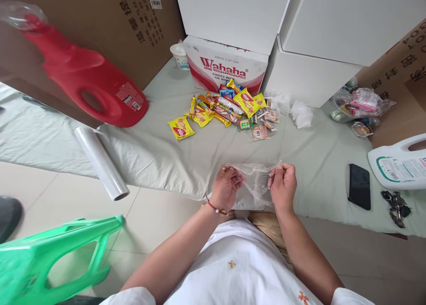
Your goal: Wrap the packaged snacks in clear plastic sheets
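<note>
A clear plastic bag is stretched between my two hands, just above the front edge of the cloth-covered surface. My left hand pinches its left side, and a red beaded bracelet circles that wrist. The bag's right edge is gripped by the closed fingers of my right hand. Beyond the bag lies a heap of wrapped snacks, with yellow packets, brown bars and small biscuits. One yellow packet lies at the heap's left end.
Behind the snacks stands a Wahaha carton. Crumpled clear bags lie right of them. A red jug and a plastic roll are on the left. At right are a phone, keys and a white jug. A green stool stands lower left.
</note>
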`<state>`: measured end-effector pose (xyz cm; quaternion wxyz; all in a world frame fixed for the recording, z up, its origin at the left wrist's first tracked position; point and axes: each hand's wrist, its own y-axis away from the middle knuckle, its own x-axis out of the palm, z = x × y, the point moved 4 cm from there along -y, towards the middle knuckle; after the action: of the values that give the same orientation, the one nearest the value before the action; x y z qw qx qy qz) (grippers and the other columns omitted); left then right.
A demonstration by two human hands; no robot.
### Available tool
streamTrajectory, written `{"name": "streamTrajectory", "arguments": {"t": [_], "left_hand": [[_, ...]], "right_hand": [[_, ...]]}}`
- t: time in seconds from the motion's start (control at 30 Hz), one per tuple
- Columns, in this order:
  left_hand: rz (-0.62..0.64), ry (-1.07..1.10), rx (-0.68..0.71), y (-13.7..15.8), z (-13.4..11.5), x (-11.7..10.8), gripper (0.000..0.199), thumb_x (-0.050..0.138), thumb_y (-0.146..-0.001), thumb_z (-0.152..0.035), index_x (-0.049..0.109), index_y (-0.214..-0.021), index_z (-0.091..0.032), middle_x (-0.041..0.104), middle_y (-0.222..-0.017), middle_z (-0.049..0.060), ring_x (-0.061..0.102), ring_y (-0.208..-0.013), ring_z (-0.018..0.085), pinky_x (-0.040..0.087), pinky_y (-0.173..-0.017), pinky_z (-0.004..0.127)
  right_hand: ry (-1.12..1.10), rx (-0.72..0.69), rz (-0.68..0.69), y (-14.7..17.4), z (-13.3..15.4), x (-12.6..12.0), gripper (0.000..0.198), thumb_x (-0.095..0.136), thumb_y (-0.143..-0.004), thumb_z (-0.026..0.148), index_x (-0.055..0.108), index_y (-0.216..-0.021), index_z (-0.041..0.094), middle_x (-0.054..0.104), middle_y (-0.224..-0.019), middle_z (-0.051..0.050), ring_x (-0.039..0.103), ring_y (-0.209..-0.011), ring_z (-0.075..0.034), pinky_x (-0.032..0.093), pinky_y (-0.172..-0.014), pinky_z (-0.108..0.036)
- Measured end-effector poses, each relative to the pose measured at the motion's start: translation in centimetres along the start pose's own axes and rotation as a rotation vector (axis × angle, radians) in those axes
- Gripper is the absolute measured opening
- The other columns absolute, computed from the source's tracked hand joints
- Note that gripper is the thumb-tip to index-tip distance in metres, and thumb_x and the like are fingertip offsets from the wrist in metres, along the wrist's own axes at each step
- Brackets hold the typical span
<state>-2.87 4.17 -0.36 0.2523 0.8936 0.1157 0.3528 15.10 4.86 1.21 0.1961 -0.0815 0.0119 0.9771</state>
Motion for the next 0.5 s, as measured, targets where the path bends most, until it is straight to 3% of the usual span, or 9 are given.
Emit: {"name": "streamTrajectory", "arguments": {"t": [0.13, 0.3, 0.43, 0.5], "left_hand": [[-0.069, -0.106, 0.086, -1.6, -2.2, -1.9, 0.030, 0.075, -0.074, -0.034, 0.050, -0.086, -0.022, 0.046, -0.061, -0.010, 0.045, -0.047, 0.005, 0.038, -0.046, 0.019], [-0.068, -0.436, 0.107, -3.8, -6.4, -4.4, 0.028, 0.076, -0.072, -0.032, 0.056, -0.087, -0.019, 0.051, -0.061, -0.007, 0.049, -0.049, 0.008, 0.037, -0.043, 0.018], [-0.332, -0.613, 0.309, -3.6, -9.9, -6.2, 0.032, 0.078, -0.067, -0.027, 0.054, -0.088, -0.021, 0.056, -0.071, -0.005, 0.054, -0.056, 0.009, 0.040, -0.046, 0.018], [-0.388, -0.649, 0.374, -2.5, -10.4, -6.7, 0.032, 0.078, -0.072, -0.037, 0.053, -0.083, -0.021, 0.057, -0.067, -0.005, 0.050, -0.049, 0.008, 0.035, -0.044, 0.018]], "right_hand": [[-0.047, 0.089, 0.047, -1.3, -0.9, 0.0, 0.031, 0.058, -0.094, 0.055, 0.047, -0.094, 0.025, 0.054, -0.068, 0.008, 0.046, -0.039, -0.007, 0.034, -0.032, -0.019], [-0.101, 0.167, 0.143, -4.4, -2.2, 1.6, 0.034, 0.066, -0.085, 0.053, 0.047, -0.089, 0.025, 0.055, -0.063, 0.009, 0.043, -0.039, -0.007, 0.031, -0.032, -0.018], [-0.050, 0.161, 0.201, -5.9, -2.8, 3.8, 0.029, 0.064, -0.085, 0.049, 0.049, -0.087, 0.024, 0.057, -0.063, 0.007, 0.045, -0.040, -0.009, 0.031, -0.033, -0.020], [-0.029, 0.131, 0.216, -6.2, -3.0, 4.6, 0.024, 0.062, -0.086, 0.046, 0.051, -0.087, 0.024, 0.058, -0.065, 0.006, 0.047, -0.042, -0.009, 0.032, -0.034, -0.021]]}}
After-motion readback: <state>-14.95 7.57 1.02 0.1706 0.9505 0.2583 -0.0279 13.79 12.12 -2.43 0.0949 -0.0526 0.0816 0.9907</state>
